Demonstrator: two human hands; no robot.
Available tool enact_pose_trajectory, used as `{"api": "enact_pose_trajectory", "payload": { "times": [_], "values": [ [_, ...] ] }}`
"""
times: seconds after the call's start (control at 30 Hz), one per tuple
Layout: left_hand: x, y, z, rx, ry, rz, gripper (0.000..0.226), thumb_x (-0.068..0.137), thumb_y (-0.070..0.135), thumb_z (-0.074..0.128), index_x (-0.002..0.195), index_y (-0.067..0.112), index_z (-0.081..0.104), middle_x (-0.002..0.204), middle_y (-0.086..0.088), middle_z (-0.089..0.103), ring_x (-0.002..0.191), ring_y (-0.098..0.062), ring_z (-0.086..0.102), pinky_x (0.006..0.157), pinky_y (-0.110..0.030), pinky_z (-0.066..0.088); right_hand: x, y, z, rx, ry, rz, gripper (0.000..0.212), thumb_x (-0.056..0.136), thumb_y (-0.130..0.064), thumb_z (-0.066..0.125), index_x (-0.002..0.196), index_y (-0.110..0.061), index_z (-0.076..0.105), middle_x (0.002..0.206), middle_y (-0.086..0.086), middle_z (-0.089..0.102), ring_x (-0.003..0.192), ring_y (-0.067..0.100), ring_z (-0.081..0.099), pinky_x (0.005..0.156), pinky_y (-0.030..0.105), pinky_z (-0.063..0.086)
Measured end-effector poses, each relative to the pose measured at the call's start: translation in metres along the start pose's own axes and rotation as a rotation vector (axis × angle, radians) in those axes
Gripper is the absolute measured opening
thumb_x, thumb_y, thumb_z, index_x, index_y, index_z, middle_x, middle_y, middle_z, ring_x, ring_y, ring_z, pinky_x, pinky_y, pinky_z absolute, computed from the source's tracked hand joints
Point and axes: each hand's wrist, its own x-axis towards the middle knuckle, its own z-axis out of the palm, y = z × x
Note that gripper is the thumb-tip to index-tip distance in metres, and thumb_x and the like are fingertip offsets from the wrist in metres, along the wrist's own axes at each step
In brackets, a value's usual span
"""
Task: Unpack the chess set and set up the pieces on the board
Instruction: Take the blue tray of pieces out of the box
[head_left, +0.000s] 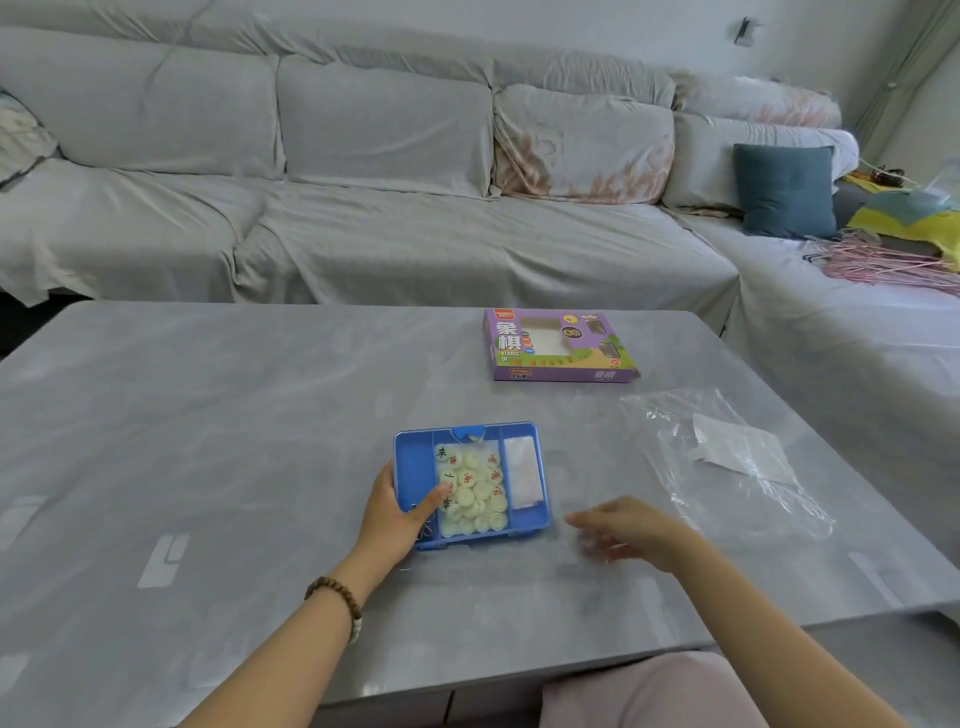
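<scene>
Purple box (560, 347) labelled "XIANG QI" on table (208, 415)

This is a home living room. A long grey-covered corner sofa (363, 218) with 1 teal cushion (784, 189) wraps round 2 sides of a low grey marble-look coffee table (208, 441).

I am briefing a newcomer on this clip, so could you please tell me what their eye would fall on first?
The blue plastic case at the front middle of the table stands out first, its middle compartment full of pale round xiangqi pieces, with the left hand gripping its left edge. The right hand hovers, blurred, just right of it. Farther back lies the purple xiangqi box, with a clear plastic bag to the right.
</scene>
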Motion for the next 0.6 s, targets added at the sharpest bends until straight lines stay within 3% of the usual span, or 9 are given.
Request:
{"api": "enact_pose_trajectory", "payload": {
  "times": [0.07, 0.2, 0.33, 0.47, 0.53, 0.6],
  "values": [
    [0.001, 0.007, 0.003, -0.087, 0.074, -0.051, 0.045, 0.083, 0.035, 0.066, 0.118, 0.015, 0.045, 0.111, -0.001, 0.058, 0.090, -0.009, 0.059, 0.058, -0.012, 0.045, 0.001, 0.003, 0.002, 0.183, -0.042, -0.048, 0.041, 0.080, -0.015, 0.072, 0.117, -0.003, 0.058, 0.088, 0.012, 0.062, 0.071, 0.019, 0.060, 0.066, 0.025, 0.053],
    [0.016, 0.025, 0.008, -0.275, 0.151, -0.130, 0.037, 0.090, 0.044, 0.053, 0.110, 0.014, 0.045, 0.105, -0.003, 0.062, 0.086, -0.015, 0.063, 0.063, -0.025, 0.049, 0.008, -0.004, 0.006, 0.661, -0.099, -0.141, 0.034, 0.090, -0.020, 0.059, 0.123, -0.021, 0.051, 0.109, 0.013, 0.060, 0.094, 0.027, 0.064, 0.081, 0.036, 0.055],
    [0.044, 0.052, 0.015, -0.404, 0.172, -0.129, 0.028, 0.092, 0.050, 0.044, 0.097, 0.022, 0.043, 0.106, -0.002, 0.062, 0.095, -0.020, 0.063, 0.077, -0.035, 0.052, 0.021, -0.034, -0.005, 0.945, -0.061, -0.262, 0.034, 0.094, -0.013, 0.052, 0.128, -0.017, 0.044, 0.111, 0.017, 0.062, 0.090, 0.028, 0.066, 0.069, 0.030, 0.059],
    [0.077, 0.091, 0.027, -0.461, 0.156, -0.031, 0.039, 0.097, 0.049, 0.031, 0.124, 0.021, 0.034, 0.114, 0.001, 0.059, 0.094, -0.011, 0.062, 0.074, -0.027, 0.050, 0.041, -0.069, -0.033, 0.919, 0.019, -0.329, 0.029, 0.093, -0.011, 0.052, 0.122, -0.007, 0.049, 0.109, 0.019, 0.061, 0.085, 0.026, 0.065, 0.065, 0.026, 0.059],
    [0.101, 0.106, 0.028, -0.503, 0.188, -0.077, 0.056, 0.096, 0.052, 0.026, 0.139, 0.017, 0.024, 0.133, -0.002, 0.048, 0.112, -0.016, 0.054, 0.092, -0.034, 0.045, 0.053, -0.082, -0.051, 0.936, 0.051, -0.365, 0.032, 0.094, -0.012, 0.050, 0.126, -0.010, 0.049, 0.100, 0.014, 0.062, 0.082, 0.022, 0.063, 0.063, 0.023, 0.058],
    [0.126, 0.115, 0.024, -0.523, 0.217, -0.152, 0.066, 0.095, 0.056, 0.023, 0.146, 0.015, 0.013, 0.148, -0.002, 0.032, 0.130, -0.020, 0.039, 0.110, -0.039, 0.030, 0.068, -0.089, -0.072, 0.995, 0.108, -0.380, 0.037, 0.095, -0.013, 0.049, 0.132, -0.011, 0.046, 0.093, 0.010, 0.061, 0.079, 0.019, 0.061, 0.061, 0.021, 0.057]
  ]
}}
